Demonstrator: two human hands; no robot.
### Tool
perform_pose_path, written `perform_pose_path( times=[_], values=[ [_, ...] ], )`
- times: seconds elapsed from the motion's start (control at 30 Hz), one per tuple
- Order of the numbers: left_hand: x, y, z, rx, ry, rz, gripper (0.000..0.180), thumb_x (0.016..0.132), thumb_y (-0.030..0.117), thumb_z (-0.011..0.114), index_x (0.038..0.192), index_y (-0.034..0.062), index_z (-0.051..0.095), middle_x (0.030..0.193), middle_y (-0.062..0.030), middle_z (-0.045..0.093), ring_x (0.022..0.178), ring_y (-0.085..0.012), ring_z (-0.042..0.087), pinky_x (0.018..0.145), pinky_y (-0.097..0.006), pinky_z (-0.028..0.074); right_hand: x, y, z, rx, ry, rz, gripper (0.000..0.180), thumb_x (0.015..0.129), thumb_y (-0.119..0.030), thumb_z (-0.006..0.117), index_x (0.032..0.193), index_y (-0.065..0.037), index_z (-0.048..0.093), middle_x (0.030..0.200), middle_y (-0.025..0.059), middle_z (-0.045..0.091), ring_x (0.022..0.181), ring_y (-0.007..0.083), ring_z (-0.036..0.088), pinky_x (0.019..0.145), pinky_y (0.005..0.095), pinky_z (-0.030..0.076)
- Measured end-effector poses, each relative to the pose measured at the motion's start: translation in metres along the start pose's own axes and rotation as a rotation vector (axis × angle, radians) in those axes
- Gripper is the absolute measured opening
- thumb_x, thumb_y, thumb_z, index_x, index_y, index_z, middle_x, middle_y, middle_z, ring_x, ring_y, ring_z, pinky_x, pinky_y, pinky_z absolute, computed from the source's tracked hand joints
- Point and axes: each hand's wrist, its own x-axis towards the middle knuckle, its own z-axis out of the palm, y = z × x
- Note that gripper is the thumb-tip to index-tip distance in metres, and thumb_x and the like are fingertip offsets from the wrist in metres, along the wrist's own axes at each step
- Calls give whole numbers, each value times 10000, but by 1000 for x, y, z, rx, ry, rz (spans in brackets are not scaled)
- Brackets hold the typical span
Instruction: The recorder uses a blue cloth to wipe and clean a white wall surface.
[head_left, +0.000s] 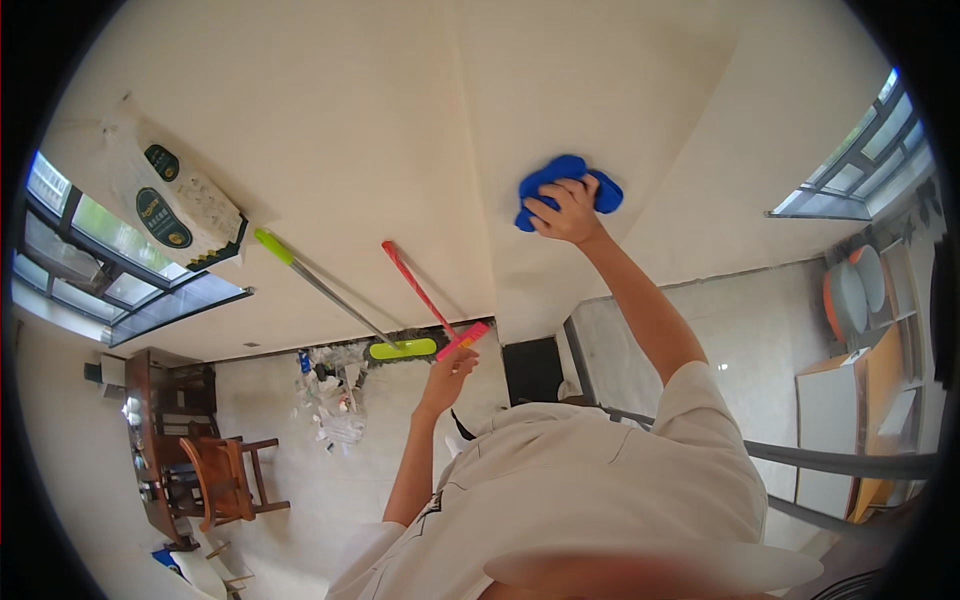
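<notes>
My right hand (pixel 566 212) is raised at the cream wall (pixel 590 80), its fingers closed over a bunched blue cloth (pixel 553 180) that lies against the surface. Lower down and to the left, my left hand (pixel 448 382) hangs with its fingers loosely bent and apart, apparently holding nothing. It overlaps the lower edge of a pink broom head (pixel 463 342) in the picture; whether they touch I cannot tell. The broom's red handle (pixel 418 285) leans on the wall. Beside it leans a tool with a lime-green head (pixel 402 349) and a grey pole (pixel 330 292).
Litter (pixel 335 395) is heaped on the floor near the wall. A wooden chair (pixel 225 482) and dark table (pixel 150 440) stand at left. A plastic-wrapped pack (pixel 178 205) hangs on the wall. At right are a grey railing (pixel 840 460), a cabinet (pixel 835 420) and a window (pixel 860 165).
</notes>
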Motion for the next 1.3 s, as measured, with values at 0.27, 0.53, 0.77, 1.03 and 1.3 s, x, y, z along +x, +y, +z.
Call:
perform_pose_path(
  times=[0.27, 0.53, 0.77, 1.03, 1.3],
  values=[
    [15, -3, 12, -3, 238, -134, 212, 939, 158, 532, 1076, 11, 601, 992, -89, 665, 888, -163, 631, 795, -300, 491, 132, 144, -77, -313, 609, 402, 134, 667, -132, 601, 764, -150, 692, 912, 91, 538, 882, 289, 490, 817, 442, 360],
    [66, 17, 82, -34, 103, -5, 201, 942, 168, 529, 1079, 44, 609, 941, -76, 662, 854, -149, 629, 772, -286, 491, 187, 67, -25, 243, 308, 41, 286, 565, -195, 740, 848, -220, 707, 976, 34, 599, 934, 273, 565, 866, 515, 362],
    [51, 23, 63, -60, 52, 18, 238, 945, 177, 529, 1115, 22, 588, 1010, -85, 647, 917, -156, 612, 822, -287, 474, -10, 6, -20, 137, 36, 238, 247, 604, -214, 729, 848, -225, 691, 997, -3, 595, 952, 227, 516, 855, 435, 342],
    [9, -33, 0, -58, 195, -149, 241, 936, 218, 523, 1090, 53, 604, 958, -31, 667, 839, -119, 611, 703, -267, 472, 52, 74, -55, -255, 377, 529, 133, 699, -97, 573, 804, -85, 653, 981, 125, 483, 941, 308, 478, 859, 474, 358],
    [20, -42, -16, -80, 46, -67, 192, 934, 156, 539, 1035, 14, 620, 907, -78, 663, 808, -137, 608, 746, -276, 490, 242, 82, -52, -79, 297, 292, 256, 633, -136, 676, 870, -235, 674, 984, 52, 590, 1046, 268, 490, 897, 456, 347]
  ],
)
